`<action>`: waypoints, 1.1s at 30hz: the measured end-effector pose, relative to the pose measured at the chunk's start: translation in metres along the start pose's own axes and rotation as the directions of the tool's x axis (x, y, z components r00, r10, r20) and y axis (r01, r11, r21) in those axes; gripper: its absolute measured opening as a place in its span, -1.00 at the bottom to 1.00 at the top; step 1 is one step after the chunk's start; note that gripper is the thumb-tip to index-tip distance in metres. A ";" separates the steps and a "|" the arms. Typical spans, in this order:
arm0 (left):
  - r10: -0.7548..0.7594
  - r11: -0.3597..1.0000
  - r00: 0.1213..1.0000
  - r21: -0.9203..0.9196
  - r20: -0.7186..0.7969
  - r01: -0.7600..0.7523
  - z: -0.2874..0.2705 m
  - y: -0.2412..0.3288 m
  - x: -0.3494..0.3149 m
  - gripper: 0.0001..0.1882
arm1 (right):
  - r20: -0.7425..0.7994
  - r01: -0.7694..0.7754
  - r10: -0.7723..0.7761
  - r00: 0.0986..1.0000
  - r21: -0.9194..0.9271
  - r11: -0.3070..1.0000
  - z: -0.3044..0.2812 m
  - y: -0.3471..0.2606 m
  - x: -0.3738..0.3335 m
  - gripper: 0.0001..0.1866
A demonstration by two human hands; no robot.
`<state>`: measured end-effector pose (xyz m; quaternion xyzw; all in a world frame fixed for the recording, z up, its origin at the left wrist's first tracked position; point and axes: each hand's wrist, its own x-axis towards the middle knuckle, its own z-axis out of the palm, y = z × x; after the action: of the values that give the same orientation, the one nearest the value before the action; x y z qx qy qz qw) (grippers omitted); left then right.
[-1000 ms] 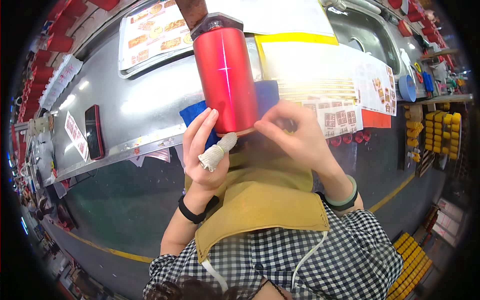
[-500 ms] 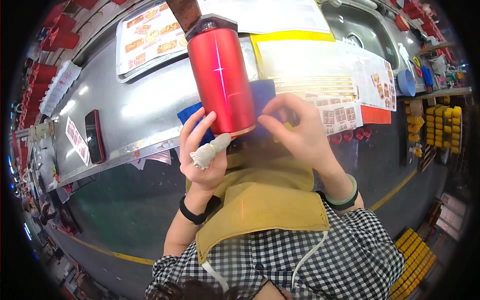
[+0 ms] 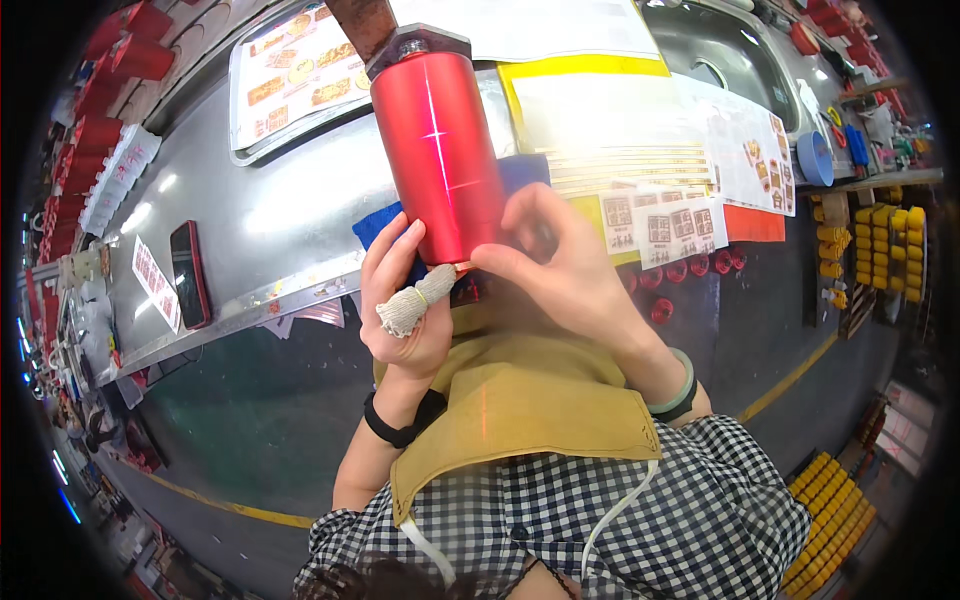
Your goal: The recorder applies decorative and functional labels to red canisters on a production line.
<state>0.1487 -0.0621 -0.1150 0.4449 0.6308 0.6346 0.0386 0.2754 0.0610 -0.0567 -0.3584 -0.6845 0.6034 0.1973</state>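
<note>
A glossy red metal cylinder (image 3: 440,150) points toward me, its far end against a dark angular fitting (image 3: 420,45) on a rusty bar. My left hand (image 3: 420,340) grips the cylinder's near end from the left, fingertips on its side. A whitish knitted sleeve (image 3: 405,308) covers the left thumb, whose tip meets the near rim. On the right side of that end, my right hand (image 3: 575,270) has its fingers curled and its thumb against the rim. A blue cloth (image 3: 525,172) lies under the cylinder, partly covered.
A steel worktop (image 3: 225,215) carries a phone (image 3: 190,270) and a tray (image 3: 240,140) with printed sheets. To the right lie yellow-edged papers (image 3: 590,110) and small printed labels (image 3: 685,230), beside several red round pieces (image 3: 662,310). A sink (image 3: 720,50) stands farther back.
My right hand has come left, from just off the cylinder to its near rim. The left hand keeps its hold. More red round pieces show where the right hand was.
</note>
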 end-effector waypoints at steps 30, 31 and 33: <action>0.001 1.000 1.000 -0.003 -0.013 -0.001 0.000 -0.001 0.000 -0.56 | 0.176 -0.229 0.192 0.966 0.228 0.946 -0.013 -0.010 0.007 -0.72; 0.001 1.000 1.000 -0.003 -0.012 -0.001 0.001 -0.002 0.000 -0.56 | 0.176 -0.229 0.192 0.966 0.229 0.946 -0.011 -0.011 0.008 -0.72; 0.034 0.999 0.999 0.027 -0.031 -0.034 0.001 -0.005 0.000 -0.55 | 0.128 -0.244 0.219 0.967 0.230 0.942 -0.008 -0.012 0.009 -0.74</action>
<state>0.1466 -0.0605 -0.1193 0.4460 0.6320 0.6337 0.0122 0.2718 0.0723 -0.0446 -0.3784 -0.5673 0.7193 0.1327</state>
